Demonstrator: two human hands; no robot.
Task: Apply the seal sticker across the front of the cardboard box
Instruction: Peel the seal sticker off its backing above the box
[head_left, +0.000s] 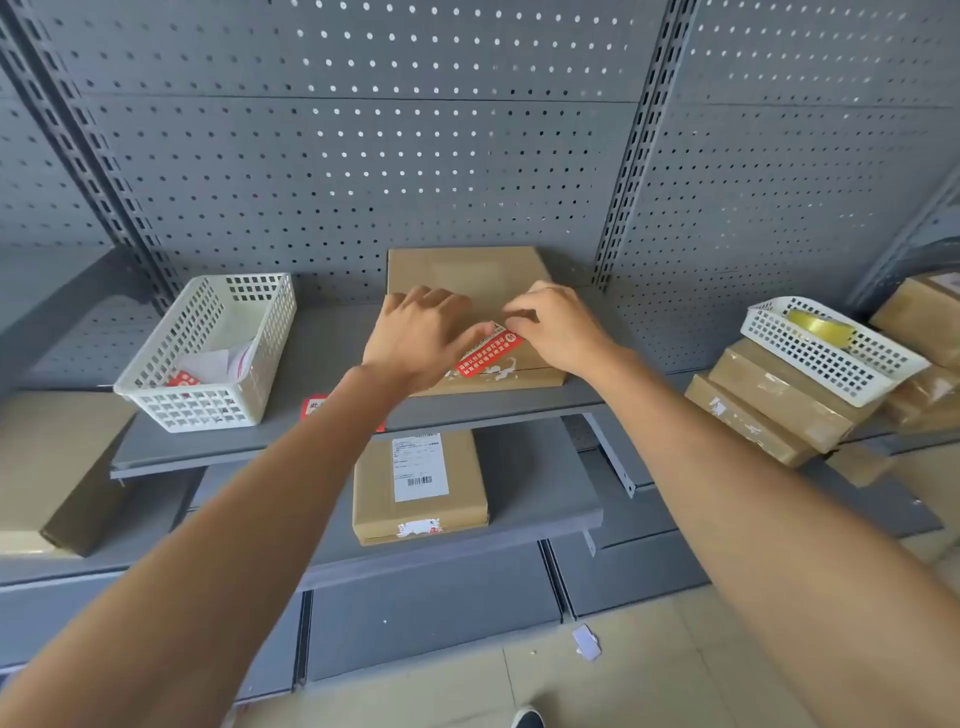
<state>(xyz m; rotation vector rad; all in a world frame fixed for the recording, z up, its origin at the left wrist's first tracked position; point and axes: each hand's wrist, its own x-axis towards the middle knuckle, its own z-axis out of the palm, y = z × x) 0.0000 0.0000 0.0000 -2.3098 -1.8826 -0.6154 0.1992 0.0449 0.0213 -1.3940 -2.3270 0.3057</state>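
Observation:
A flat brown cardboard box (467, 270) lies on the grey upper shelf (322, 353). A red seal sticker (491, 353) with white print lies slanted on the box's near part, above torn white sticker remains on the front edge. My left hand (421, 338) rests on the box's left side, thumb touching the sticker's upper end. My right hand (558, 327) lies on the box's right side, fingertips pinching or pressing the sticker's upper right end. Whether the sticker adheres fully is unclear.
A white basket (208, 353) with sticker sheets stands left on the shelf; a red sticker (314, 406) lies near its edge. Right, a second basket (831, 353) with a tape roll sits on stacked boxes (769, 405). A labelled box (421, 488) lies below.

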